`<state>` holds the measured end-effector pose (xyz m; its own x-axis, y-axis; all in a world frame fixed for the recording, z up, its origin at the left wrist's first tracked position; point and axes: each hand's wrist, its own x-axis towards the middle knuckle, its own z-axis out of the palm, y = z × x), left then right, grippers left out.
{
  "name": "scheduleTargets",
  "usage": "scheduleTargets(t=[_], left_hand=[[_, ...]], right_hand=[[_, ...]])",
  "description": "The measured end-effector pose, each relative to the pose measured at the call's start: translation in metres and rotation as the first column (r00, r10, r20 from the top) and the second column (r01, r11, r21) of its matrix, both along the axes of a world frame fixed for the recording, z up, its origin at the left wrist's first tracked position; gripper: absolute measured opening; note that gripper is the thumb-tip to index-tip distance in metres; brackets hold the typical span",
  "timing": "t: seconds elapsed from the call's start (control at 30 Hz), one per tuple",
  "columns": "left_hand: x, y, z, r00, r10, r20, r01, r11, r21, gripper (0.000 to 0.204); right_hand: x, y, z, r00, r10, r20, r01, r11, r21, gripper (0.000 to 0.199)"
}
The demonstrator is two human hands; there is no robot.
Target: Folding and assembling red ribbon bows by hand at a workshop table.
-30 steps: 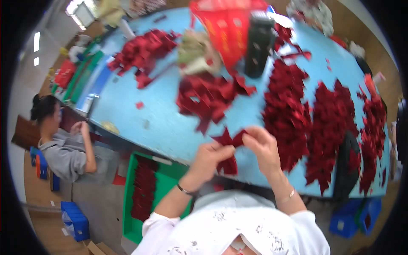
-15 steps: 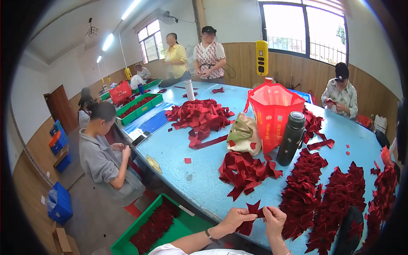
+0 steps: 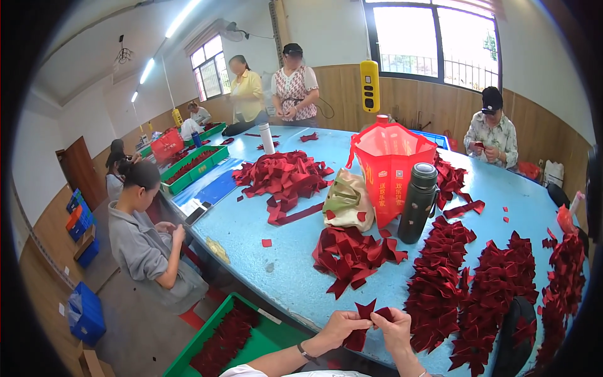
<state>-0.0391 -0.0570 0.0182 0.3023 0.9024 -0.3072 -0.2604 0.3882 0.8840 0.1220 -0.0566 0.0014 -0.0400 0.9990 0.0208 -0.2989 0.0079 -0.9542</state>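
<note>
A dark red ribbon bow [image 3: 359,338] with notched ends is pinched between my two hands at the table's near edge. My left hand [image 3: 341,328] grips it from the left, thumb and fingertips pressed together. From the right, my right hand [image 3: 394,327] pinches the ribbon close to the left fingertips. The fingers partly cover the middle of the bow. Just beyond my hands lies a loose pile of cut red ribbons [image 3: 353,254]. To the right of my hands, finished-looking red bows [image 3: 434,289] lie massed in long rows.
A dark green bottle [image 3: 418,204], a red bag [image 3: 392,163] and a cream pouch [image 3: 349,198] stand beyond the near pile. A green tray [image 3: 276,339] with bows is at my left. A co-worker in grey [image 3: 144,251] sits left; others work around the blue table [image 3: 276,267].
My hands have drawn closer together on the ribbon bow, the right hand shifting left. The whole view has shifted slightly.
</note>
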Motion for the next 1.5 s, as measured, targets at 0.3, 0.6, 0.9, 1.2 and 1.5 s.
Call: scheduleTargets(t=[0.3,0.6,0.9,1.2,1.5], left_hand=[[0.002,-0.002,-0.005,0.999,0.052,0.008,-0.052,0.998,-0.033,0.013],[-0.005,-0.003,0.019,0.986,-0.044,-0.158,0.039,0.998,-0.039,0.015],[-0.019,0.021,0.011,0.996,0.086,-0.035,-0.086,0.996,-0.006,0.014],[-0.002,-0.001,0.002,0.999,0.013,-0.041,-0.014,1.0,-0.021,0.014],[0.001,0.005,-0.005,0.999,0.048,0.007,-0.048,0.996,-0.069,0.011]], right_hand=[[-0.003,-0.003,-0.009,0.987,-0.162,0.021,0.162,0.987,-0.019,0.012],[0.006,-0.001,0.016,0.925,-0.241,0.293,0.227,0.971,0.082,0.019],[0.043,0.011,0.031,0.929,-0.369,0.018,0.369,0.929,0.002,0.013],[0.019,-0.005,0.017,0.997,-0.025,0.07,0.028,0.998,-0.047,0.019],[0.019,-0.001,0.004,0.998,-0.011,-0.054,0.004,0.992,-0.126,0.018]])
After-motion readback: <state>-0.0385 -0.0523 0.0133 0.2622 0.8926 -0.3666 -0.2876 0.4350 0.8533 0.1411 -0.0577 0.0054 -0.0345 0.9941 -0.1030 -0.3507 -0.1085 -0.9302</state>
